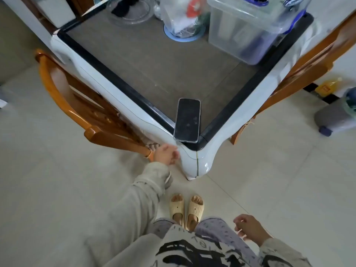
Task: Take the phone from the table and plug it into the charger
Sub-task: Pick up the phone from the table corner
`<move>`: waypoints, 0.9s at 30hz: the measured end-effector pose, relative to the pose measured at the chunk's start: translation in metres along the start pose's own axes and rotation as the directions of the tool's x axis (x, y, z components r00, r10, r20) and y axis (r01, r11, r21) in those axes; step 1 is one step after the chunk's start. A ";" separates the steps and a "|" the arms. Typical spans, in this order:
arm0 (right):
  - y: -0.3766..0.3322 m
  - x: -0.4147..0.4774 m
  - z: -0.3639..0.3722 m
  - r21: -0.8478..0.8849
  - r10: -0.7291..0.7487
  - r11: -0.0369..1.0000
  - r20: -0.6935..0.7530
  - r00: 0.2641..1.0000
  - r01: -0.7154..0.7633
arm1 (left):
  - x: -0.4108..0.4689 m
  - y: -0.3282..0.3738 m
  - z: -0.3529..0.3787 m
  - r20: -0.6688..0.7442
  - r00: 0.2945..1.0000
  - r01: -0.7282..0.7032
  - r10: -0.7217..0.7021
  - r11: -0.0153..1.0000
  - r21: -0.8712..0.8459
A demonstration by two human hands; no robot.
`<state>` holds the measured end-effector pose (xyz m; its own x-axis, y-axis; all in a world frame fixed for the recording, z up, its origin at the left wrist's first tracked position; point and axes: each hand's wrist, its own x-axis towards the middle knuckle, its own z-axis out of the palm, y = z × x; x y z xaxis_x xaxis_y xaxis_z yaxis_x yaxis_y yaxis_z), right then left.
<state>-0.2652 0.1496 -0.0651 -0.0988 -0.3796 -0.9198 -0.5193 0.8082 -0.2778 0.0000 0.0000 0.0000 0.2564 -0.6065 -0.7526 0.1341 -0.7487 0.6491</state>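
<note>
A dark phone (187,120) lies screen up on the near corner of the table (134,66), its lower end resting over the black rim. My left hand (166,154) is stretched out just below and left of that corner, fingers loosely curled, holding nothing. My right hand (250,229) hangs low at my side near my leg, fingers loosely apart and empty. No charger shows in the view.
A clear lidded plastic box (248,29), a plastic bag on a blue ring (183,18) and a glass dish (131,12) stand at the table's far side. Wooden chairs flank the table at left (81,105) and right (300,70). A grey bin (337,116) sits on the tiled floor.
</note>
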 end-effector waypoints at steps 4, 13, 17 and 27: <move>0.000 0.000 -0.009 0.018 0.027 0.999 -0.024 0.999 -0.027 | 0.014 0.036 0.016 -0.046 0.994 0.095 -0.103 0.984 -0.152; 0.004 0.006 -0.027 0.081 0.046 0.996 -0.051 0.998 -0.041 | 0.035 0.050 0.028 -0.102 0.994 0.040 -0.026 0.990 0.134; 0.012 0.007 -0.028 0.041 0.067 0.997 -0.030 0.997 -0.065 | 0.029 0.053 0.024 0.163 0.986 0.039 -0.022 0.994 -0.105; 0.005 0.009 -0.032 0.000 0.040 0.999 -0.006 0.999 -0.040 | -0.010 0.011 0.001 0.318 0.948 0.067 0.005 0.975 -0.213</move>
<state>-0.2962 0.1360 -0.0660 -0.1242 -0.3498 -0.9285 -0.5149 0.8226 -0.2410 -0.0022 -0.0021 0.0146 -0.0609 -0.6638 -0.7455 0.3521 -0.7131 0.6062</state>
